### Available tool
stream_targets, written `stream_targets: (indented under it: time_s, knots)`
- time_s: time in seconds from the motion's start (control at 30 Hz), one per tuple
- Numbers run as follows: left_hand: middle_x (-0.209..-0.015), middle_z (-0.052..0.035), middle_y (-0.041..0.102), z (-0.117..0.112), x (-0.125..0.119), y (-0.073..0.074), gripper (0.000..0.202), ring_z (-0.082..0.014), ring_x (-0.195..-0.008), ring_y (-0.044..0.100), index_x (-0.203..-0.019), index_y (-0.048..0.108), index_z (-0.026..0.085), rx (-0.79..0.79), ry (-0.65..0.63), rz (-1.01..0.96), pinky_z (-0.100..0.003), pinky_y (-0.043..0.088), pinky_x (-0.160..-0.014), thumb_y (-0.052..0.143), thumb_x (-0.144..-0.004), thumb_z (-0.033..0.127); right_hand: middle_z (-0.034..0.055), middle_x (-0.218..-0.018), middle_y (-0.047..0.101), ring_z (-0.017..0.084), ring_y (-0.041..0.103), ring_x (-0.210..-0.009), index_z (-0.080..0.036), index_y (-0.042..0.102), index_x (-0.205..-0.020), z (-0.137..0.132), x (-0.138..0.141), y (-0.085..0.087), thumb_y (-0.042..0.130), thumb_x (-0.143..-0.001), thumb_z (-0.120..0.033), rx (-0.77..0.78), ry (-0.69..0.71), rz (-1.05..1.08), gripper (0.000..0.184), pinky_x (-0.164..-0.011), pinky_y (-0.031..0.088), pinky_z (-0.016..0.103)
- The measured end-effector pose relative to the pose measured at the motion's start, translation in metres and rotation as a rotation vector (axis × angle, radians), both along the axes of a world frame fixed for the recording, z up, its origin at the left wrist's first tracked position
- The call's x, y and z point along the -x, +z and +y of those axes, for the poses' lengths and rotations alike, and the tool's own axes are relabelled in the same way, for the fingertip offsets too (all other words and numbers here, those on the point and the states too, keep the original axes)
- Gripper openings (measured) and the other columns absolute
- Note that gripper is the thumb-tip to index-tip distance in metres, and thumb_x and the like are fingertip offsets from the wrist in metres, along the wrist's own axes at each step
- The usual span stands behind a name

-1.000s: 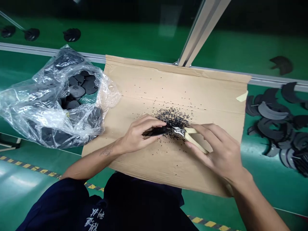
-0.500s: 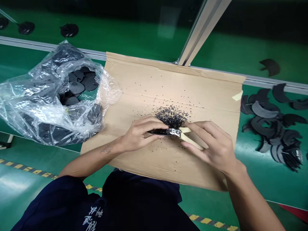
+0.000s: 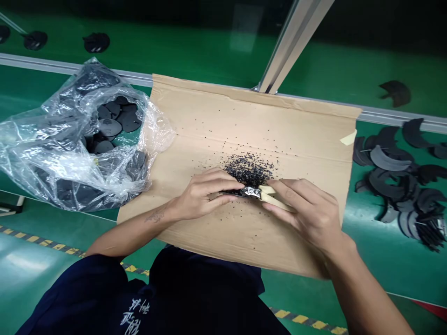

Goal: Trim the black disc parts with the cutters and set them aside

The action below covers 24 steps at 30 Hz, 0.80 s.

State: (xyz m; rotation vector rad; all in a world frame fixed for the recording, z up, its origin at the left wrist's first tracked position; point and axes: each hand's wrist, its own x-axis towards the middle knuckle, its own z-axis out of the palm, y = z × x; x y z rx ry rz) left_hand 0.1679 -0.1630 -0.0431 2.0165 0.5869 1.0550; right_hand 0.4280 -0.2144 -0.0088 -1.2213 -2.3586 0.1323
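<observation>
Over the cardboard (image 3: 244, 116), my left hand (image 3: 202, 195) pinches a thin black part (image 3: 230, 191) and my right hand (image 3: 307, 211) grips cream-handled cutters (image 3: 253, 192), their tip meeting the part just below the black scraps (image 3: 248, 168).

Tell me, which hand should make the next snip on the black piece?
Probably the right hand: it grips the cutters by their cream handles, tips at the black piece. The left hand is busy pinching that piece.
</observation>
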Motion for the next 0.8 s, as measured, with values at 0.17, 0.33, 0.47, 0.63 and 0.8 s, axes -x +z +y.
stream_targets:
  time_s: [0.17,0.33,0.47,0.63,0.8]
  knots:
    - [-0.1,-0.0068,0.075,0.001,0.0,0.002,0.029,-0.0156,-0.093,0.069,-0.119,0.07,0.019,-0.003,0.026,0.027,-0.031,0.058,-0.083,0.072,-0.089,0.019,0.0091,-0.101,0.075,0.021,0.071,-0.085,-0.019,0.058,-0.129,0.0,-0.003,0.0,0.07,-0.092,-0.026,-0.004,-0.036,0.034,0.039,-0.072,0.059,0.033]
    - [-0.099,-0.0069,0.071,0.001,-0.001,0.003,0.03,-0.0146,-0.091,0.066,-0.121,0.068,0.017,-0.021,0.011,0.084,-0.029,0.056,-0.079,0.069,-0.091,0.019,0.0095,-0.096,0.073,0.022,0.066,-0.078,-0.017,0.061,-0.124,0.001,0.002,0.007,0.069,-0.092,-0.033,-0.107,-0.101,-0.152,0.037,-0.066,0.052,0.033]
    - [-0.097,-0.0049,0.071,0.001,-0.002,0.001,0.03,-0.0154,-0.091,0.065,-0.123,0.068,0.021,-0.047,0.045,0.14,-0.031,0.055,-0.08,0.067,-0.093,0.018,0.0105,-0.096,0.073,0.022,0.064,-0.077,-0.015,0.064,-0.122,-0.002,0.005,0.014,0.068,-0.092,-0.034,-0.129,-0.112,-0.231,0.036,-0.065,0.051,0.034]
    - [-0.1,-0.0046,0.072,0.0,-0.001,0.002,0.022,-0.0131,-0.088,0.066,-0.113,0.069,0.02,0.132,0.183,0.003,-0.026,0.056,-0.076,0.071,-0.091,0.023,0.0124,-0.109,0.073,0.027,0.07,-0.098,-0.021,0.066,-0.123,-0.01,0.003,0.013,0.069,-0.091,-0.03,0.134,-0.172,0.121,0.033,-0.074,0.061,0.038]
    - [-0.095,-0.0028,0.07,-0.002,-0.002,0.004,0.021,-0.0118,-0.09,0.069,-0.101,0.066,0.017,0.282,0.193,-0.22,-0.023,0.058,-0.081,0.078,-0.085,0.023,0.0166,-0.137,0.063,0.025,0.069,-0.114,-0.02,0.067,-0.119,-0.014,0.023,0.008,0.066,-0.094,-0.032,0.382,-0.042,0.468,0.028,-0.077,0.065,0.035]
